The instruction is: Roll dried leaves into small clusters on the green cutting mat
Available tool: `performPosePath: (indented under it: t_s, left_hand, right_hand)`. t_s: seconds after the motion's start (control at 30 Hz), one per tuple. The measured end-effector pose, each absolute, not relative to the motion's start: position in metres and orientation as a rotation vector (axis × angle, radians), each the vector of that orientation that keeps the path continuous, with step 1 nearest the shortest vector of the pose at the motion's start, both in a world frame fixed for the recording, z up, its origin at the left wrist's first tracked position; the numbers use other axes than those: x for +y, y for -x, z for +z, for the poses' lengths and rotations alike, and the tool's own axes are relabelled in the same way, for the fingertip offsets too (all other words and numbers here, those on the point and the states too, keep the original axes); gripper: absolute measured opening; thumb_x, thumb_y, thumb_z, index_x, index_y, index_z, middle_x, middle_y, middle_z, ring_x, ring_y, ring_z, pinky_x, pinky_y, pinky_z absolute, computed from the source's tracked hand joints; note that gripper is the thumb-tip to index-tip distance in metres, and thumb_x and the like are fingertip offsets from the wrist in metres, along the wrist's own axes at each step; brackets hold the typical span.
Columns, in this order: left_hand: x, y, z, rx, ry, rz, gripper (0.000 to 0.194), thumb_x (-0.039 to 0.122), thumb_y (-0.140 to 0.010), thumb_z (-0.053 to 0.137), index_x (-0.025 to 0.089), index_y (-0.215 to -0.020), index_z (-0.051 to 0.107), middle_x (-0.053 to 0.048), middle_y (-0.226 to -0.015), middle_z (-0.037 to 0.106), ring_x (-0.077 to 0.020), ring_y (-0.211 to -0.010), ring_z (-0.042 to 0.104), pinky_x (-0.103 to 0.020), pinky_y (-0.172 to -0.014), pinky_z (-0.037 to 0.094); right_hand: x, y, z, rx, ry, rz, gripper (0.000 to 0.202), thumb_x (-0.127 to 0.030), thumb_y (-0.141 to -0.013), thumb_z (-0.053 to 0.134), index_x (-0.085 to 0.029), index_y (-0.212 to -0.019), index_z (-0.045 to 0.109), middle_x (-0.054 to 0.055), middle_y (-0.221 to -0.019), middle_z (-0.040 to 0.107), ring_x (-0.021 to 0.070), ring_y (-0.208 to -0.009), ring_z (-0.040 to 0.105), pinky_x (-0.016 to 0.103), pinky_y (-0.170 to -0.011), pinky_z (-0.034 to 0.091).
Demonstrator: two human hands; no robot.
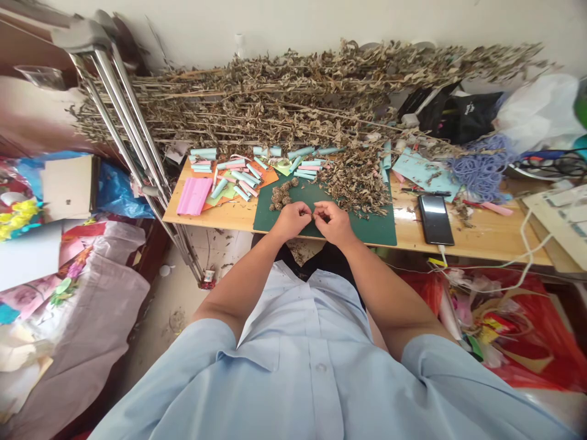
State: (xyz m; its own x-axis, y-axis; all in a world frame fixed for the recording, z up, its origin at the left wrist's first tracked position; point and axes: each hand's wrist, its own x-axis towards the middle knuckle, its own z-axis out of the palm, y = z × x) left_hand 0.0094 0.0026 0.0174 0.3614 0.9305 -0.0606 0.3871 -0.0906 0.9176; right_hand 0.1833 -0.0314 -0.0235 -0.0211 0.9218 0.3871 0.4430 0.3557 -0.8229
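Note:
My left hand [295, 220] and my right hand [331, 221] are close together over the front edge of a dark green mat [376, 231]. Both have curled fingers, pinched around something too small to make out between them. Just beyond my left hand lie several brown, rounded clumps [280, 194] of dried plant. A loose heap of dried leaves [355, 183] covers the mat's right part, beyond my right hand. Small blue and pink paper rolls [245, 180] lie to the left of the mat, some on orange and green sheets.
Long dried stalks [275, 98] stretch along the table's back. A pink paper stack [194, 196] lies at the left end. Metal crutches [131, 122] lean beside it. To the right are a phone [435, 220] with a white cable and purple cord [483, 166].

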Motion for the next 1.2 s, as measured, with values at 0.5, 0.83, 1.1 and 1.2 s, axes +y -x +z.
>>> performPosePath:
  t_s: [0.5,0.83,1.1,1.2]
  left_hand:
    - [0.0016,-0.0068,0.0194,1.123,-1.514,0.706,0.013,0.028,-0.082,0.063,0.015,-0.084,0.066,0.003,-0.06,0.058,-0.008,-0.052,0.049,-0.021,-0.055,0.039]
    - [0.0005,-0.0079,0.0208,1.154,-1.505,0.706,0.013,0.029,-0.083,0.064,0.016,-0.086,0.066,0.003,-0.06,0.058,-0.0081,-0.051,0.05,-0.021,-0.054,0.039]
    - [0.0007,-0.0067,0.0166,1.13,-1.502,0.73,0.012,0.027,-0.082,0.063,0.016,-0.086,0.066,0.004,-0.058,0.057,-0.0081,-0.052,0.05,-0.021,-0.055,0.039]
    - [0.0009,-0.0063,0.016,1.138,-1.503,0.725,0.012,0.027,-0.082,0.063,0.016,-0.086,0.067,0.003,-0.058,0.058,-0.0083,-0.052,0.05,-0.021,-0.055,0.039]
  right_hand:
    - [-0.0283,-0.1826,-0.0213,-1.451,1.303,0.66,0.029,-0.04,-0.089,0.065,-0.022,-0.113,0.063,0.005,-0.091,0.075,0.0186,-0.079,0.071,0.036,-0.076,0.059]
    - [-0.0264,-0.1832,-0.0282,-1.493,1.3,0.666,0.027,-0.037,-0.09,0.064,-0.023,-0.113,0.065,0.005,-0.094,0.075,0.0201,-0.082,0.071,0.04,-0.081,0.06]
    - [-0.0295,-0.1843,-0.0221,-1.55,1.227,0.748,0.029,-0.038,-0.09,0.064,-0.023,-0.115,0.064,0.005,-0.093,0.074,0.0204,-0.084,0.071,0.039,-0.081,0.061]
    - [-0.029,-0.1845,-0.0224,-1.567,1.221,0.731,0.029,-0.036,-0.089,0.065,-0.023,-0.115,0.064,0.005,-0.093,0.073,0.0207,-0.085,0.071,0.039,-0.08,0.061]
